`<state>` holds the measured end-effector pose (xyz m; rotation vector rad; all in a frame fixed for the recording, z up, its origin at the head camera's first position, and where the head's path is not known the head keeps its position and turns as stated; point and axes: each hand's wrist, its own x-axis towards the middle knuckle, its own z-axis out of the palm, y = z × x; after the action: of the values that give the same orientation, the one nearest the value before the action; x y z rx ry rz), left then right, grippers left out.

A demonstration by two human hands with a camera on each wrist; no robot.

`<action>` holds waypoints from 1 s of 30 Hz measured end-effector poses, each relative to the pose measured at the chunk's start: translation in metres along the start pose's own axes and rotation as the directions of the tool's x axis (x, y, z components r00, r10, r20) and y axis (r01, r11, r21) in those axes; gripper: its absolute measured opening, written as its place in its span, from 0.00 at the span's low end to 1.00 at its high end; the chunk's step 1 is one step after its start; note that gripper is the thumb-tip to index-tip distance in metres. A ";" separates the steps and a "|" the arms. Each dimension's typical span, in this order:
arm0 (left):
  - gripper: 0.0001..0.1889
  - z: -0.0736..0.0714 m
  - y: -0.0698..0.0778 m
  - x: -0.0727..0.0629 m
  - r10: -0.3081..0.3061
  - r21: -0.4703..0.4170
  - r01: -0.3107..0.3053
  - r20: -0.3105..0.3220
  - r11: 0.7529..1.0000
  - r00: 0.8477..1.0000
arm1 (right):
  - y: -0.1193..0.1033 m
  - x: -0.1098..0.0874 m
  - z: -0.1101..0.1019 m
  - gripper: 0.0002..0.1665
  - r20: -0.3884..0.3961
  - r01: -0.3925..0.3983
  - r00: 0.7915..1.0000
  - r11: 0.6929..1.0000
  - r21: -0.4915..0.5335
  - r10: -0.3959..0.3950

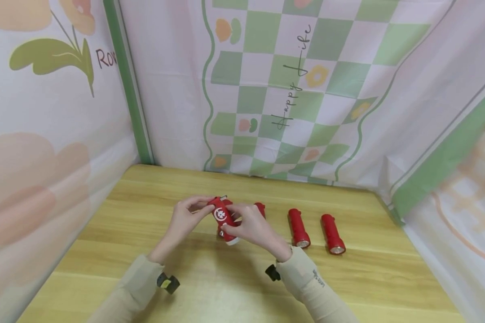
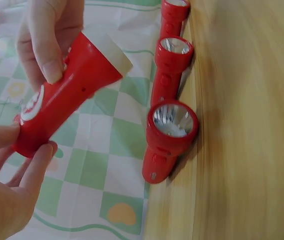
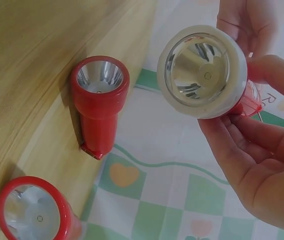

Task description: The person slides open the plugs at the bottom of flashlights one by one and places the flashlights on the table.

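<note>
Flashlight (image 1: 221, 216) and fingers (image 1: 237, 209) partly hide other flashlights (image 1: 260, 208).

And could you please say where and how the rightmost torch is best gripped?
I'd grip the rightmost torch by its narrow body, behind the wider head, coming from above and the right: it lies on its side on the table, with another torch to its left.

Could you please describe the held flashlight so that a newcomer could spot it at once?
Above the wooden table, the left hand and right hand hold a red flashlight between them. Its front rim is white, unlike the red-rimmed flashlights lying on the table.
</note>
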<state>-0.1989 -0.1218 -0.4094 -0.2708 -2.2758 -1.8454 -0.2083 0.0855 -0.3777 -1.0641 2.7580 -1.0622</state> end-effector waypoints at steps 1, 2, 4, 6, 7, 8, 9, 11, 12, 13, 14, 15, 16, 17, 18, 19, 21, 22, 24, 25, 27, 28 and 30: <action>0.15 0.000 0.000 0.000 -0.017 -0.012 0.017 -0.002 1.000 1.000 | 0.000 0.000 0.000 0.21 0.003 -0.002 1.000 1.000 0.001 0.002; 0.15 0.001 0.000 0.000 -0.034 -0.032 0.034 -0.001 0.999 0.999 | 0.000 0.001 0.000 0.20 0.006 -0.005 1.000 1.000 0.002 0.004; 0.15 0.001 0.000 0.001 -0.066 -0.068 0.066 0.003 0.996 0.998 | 0.001 0.001 0.000 0.20 0.014 -0.009 1.000 1.000 0.006 0.009; 0.16 0.001 -0.001 0.001 -0.084 -0.097 0.084 0.011 0.992 0.996 | 0.000 0.001 0.000 0.19 0.021 -0.017 1.000 1.000 0.012 0.017; 0.16 0.002 -0.001 0.002 -0.090 -0.106 0.091 0.014 0.990 0.996 | 0.001 0.001 0.000 0.20 0.025 -0.021 0.999 1.000 0.012 0.021; 0.16 0.002 -0.002 0.002 -0.093 -0.112 0.095 0.017 0.989 0.995 | 0.001 0.001 0.000 0.20 0.026 -0.024 0.999 1.000 0.014 0.023; 0.16 0.002 -0.002 0.002 -0.096 -0.111 0.098 0.017 0.989 0.995 | 0.001 0.001 0.000 0.21 0.029 -0.026 0.999 1.000 0.015 0.026; 0.16 0.002 -0.003 0.003 -0.102 -0.107 0.103 0.019 0.989 0.995 | 0.001 0.001 0.001 0.21 0.036 -0.031 0.999 0.999 0.008 0.031; 0.16 0.002 -0.003 0.002 -0.102 -0.106 0.103 0.020 0.989 0.995 | 0.001 0.002 0.001 0.22 0.041 -0.034 0.999 0.999 0.008 0.034; 0.15 0.001 -0.003 0.003 -0.104 -0.105 0.106 0.020 0.989 0.994 | 0.002 0.002 0.002 0.23 0.050 -0.036 0.998 0.999 0.008 0.036; 0.15 0.001 -0.003 0.003 -0.107 -0.106 0.108 0.021 0.988 0.994 | 0.002 0.002 0.002 0.24 0.061 -0.036 0.998 0.999 0.010 0.035; 0.15 0.001 -0.004 0.003 -0.108 -0.106 0.110 0.021 0.988 0.994 | 0.002 0.002 0.002 0.24 0.076 -0.034 0.997 0.999 0.014 0.032; 0.15 0.000 -0.004 0.003 -0.110 -0.109 0.112 0.021 0.988 0.994 | 0.002 0.002 0.003 0.26 0.094 -0.031 0.995 0.999 0.021 0.029; 0.15 0.000 -0.005 0.003 -0.112 -0.112 0.113 0.020 0.987 0.994 | 0.002 0.003 0.003 0.28 0.113 -0.026 0.993 0.999 0.024 0.023; 0.15 0.000 -0.005 0.004 -0.112 -0.116 0.114 0.020 0.987 0.993 | 0.002 0.003 0.003 0.30 0.133 -0.023 0.991 0.999 0.030 0.019; 0.14 -0.001 -0.006 0.004 -0.115 -0.118 0.117 0.020 0.986 0.993 | 0.003 0.002 0.003 0.33 0.153 -0.020 0.988 0.999 0.032 0.015; 0.14 -0.002 -0.007 0.004 -0.115 -0.120 0.117 0.021 0.986 0.993 | 0.003 0.002 0.004 0.40 0.189 -0.012 0.982 1.000 0.029 0.006; 0.14 -0.002 -0.008 0.005 -0.116 -0.119 0.118 0.021 0.986 0.993 | 0.003 0.002 0.004 0.43 0.204 -0.010 0.979 1.000 0.022 0.006; 0.15 -0.004 -0.009 0.005 -0.117 -0.118 0.119 0.022 0.986 0.993 | 0.003 0.001 0.004 0.48 0.225 -0.005 0.974 1.000 0.001 0.004; 0.15 -0.004 -0.009 0.004 -0.117 -0.117 0.119 0.024 0.986 0.993 | 0.003 0.001 0.004 0.51 0.232 -0.001 0.973 1.000 -0.009 0.003; 0.16 -0.005 -0.010 0.004 -0.115 -0.123 0.118 0.029 0.985 0.993 | 0.003 0.000 0.005 0.54 0.242 0.014 0.970 0.999 -0.030 -0.007; 0.16 -0.006 -0.010 0.004 -0.116 -0.127 0.119 0.031 0.985 0.993 | 0.003 0.000 0.005 0.56 0.249 0.019 0.969 0.999 -0.038 -0.009; 0.16 -0.007 -0.010 0.004 -0.120 -0.142 0.124 0.037 0.982 0.992 | 0.003 0.000 0.006 0.59 0.258 0.035 0.966 0.998 -0.049 -0.021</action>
<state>-0.2049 -0.1307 -0.4169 -0.1835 -2.2261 -2.0848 -0.2090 0.0837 -0.3842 -1.1589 2.5843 -0.7916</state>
